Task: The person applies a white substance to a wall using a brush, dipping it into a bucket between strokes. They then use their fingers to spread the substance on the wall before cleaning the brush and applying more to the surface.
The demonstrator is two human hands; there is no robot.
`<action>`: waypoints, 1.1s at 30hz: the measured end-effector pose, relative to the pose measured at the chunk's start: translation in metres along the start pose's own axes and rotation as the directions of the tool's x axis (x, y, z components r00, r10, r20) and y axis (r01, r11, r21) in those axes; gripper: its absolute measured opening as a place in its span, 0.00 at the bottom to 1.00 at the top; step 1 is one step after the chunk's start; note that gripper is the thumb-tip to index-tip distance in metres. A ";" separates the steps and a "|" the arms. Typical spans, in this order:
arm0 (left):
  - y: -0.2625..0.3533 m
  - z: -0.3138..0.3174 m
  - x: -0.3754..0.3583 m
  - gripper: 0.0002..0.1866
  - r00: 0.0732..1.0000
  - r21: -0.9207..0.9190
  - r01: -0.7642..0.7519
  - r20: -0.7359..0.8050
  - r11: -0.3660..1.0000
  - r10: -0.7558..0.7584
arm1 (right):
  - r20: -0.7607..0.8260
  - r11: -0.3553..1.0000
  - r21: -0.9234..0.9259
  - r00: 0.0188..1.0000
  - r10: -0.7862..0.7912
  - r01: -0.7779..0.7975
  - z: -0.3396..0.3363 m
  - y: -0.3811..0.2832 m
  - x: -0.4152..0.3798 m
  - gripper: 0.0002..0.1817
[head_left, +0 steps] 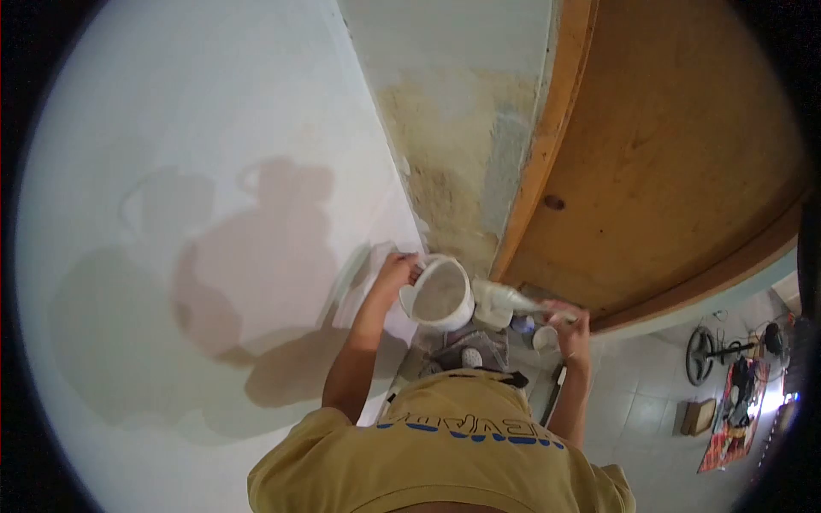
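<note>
My left hand [399, 270] is closed round the side handle of a white plastic mug [466, 309], a large one whose inside looks pale grey. The mug is tilted so its mouth faces me, close to the corner between the white wall and the patchy wall. In my right hand [573, 327] is a paintbrush [516, 298], gripped by its handle and somewhat blurred. Its pale, broad head points left, just right of the mug's rim and apart from it as far as I can see.
The white wall [171, 103] on the left carries shadows. Ahead, a patchy wall [445, 145] meets an orange wooden frame and a brown door panel [667, 145]. Small containers [544, 339] stand below my right hand. A fan [703, 355] and a brown box [699, 417] are on the tiled floor.
</note>
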State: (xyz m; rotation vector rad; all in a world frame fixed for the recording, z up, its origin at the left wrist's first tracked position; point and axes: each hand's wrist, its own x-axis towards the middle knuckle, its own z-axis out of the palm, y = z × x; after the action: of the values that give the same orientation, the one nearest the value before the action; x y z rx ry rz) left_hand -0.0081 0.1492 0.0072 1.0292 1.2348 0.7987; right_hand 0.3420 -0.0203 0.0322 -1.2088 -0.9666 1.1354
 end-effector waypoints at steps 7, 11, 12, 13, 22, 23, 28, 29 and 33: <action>-0.011 0.016 -0.012 0.09 0.987 -0.265 -0.047 0.136 0.963 0.085 | -0.080 0.736 0.641 0.973 -0.218 0.218 0.025 -0.004 0.030 0.25; 0.003 0.039 -0.032 0.08 0.969 -0.101 -0.217 0.101 0.971 0.227 | -0.005 0.581 0.811 0.993 -0.115 0.072 0.081 -0.027 0.054 0.27; 0.008 0.043 -0.035 0.08 0.970 -0.108 -0.218 0.081 0.970 0.227 | 0.028 0.557 0.831 0.999 -0.036 -0.003 0.096 -0.034 0.061 0.26; 0.012 0.045 -0.036 0.10 0.966 -0.175 -0.233 0.069 0.957 0.248 | 0.044 0.559 0.829 0.999 -0.030 -0.020 0.109 -0.037 0.069 0.26; 0.046 0.061 -0.048 0.11 0.977 -0.432 -0.211 -0.083 0.877 0.194 | 0.015 0.764 0.616 0.972 0.235 -0.194 0.208 -0.042 0.083 0.14; 0.048 0.065 -0.049 0.11 0.977 -0.435 -0.210 -0.054 0.875 0.208 | 0.018 0.763 0.614 0.969 0.245 -0.204 0.210 -0.039 0.083 0.14; 0.052 0.084 -0.046 0.12 0.961 -0.424 -0.261 -0.194 0.867 0.195 | 0.102 0.671 0.692 0.956 0.276 -0.267 0.217 -0.026 0.083 0.15; 0.052 0.085 -0.047 0.14 0.960 -0.407 -0.259 -0.209 0.876 0.187 | 0.100 0.673 0.693 0.959 0.266 -0.259 0.216 -0.026 0.082 0.15; 0.049 0.087 -0.045 0.14 0.964 -0.417 -0.251 -0.187 0.873 0.188 | 0.080 0.683 0.683 0.957 0.279 -0.257 0.211 -0.023 0.075 0.16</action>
State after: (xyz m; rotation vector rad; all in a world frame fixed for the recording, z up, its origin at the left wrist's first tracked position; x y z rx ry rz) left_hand 0.0718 0.1095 0.0704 0.7556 0.9961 1.2825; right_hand 0.1536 0.0945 0.0799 -0.7456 -0.2607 1.5271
